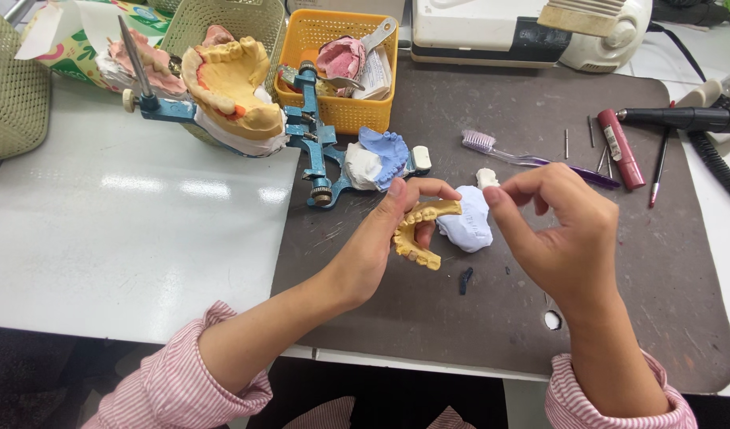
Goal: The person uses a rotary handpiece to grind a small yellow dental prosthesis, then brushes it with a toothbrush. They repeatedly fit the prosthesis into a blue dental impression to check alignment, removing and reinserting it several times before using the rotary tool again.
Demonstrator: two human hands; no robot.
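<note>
Pinching a yellow dental cast (419,232), left hand (373,250) holds it above dark mat (619,262); right hand (559,230) fingertips pressed together, empty, beside white cast (469,222).

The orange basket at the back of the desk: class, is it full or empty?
Partly filled. The orange basket holds a pink dental cast, a metal tool and paper; its depth is hidden.

Yellow dental cast (419,232), blue articulator (313,135), orange basket (333,32), pink-striped sleeves (174,381) (white stripes)
</note>
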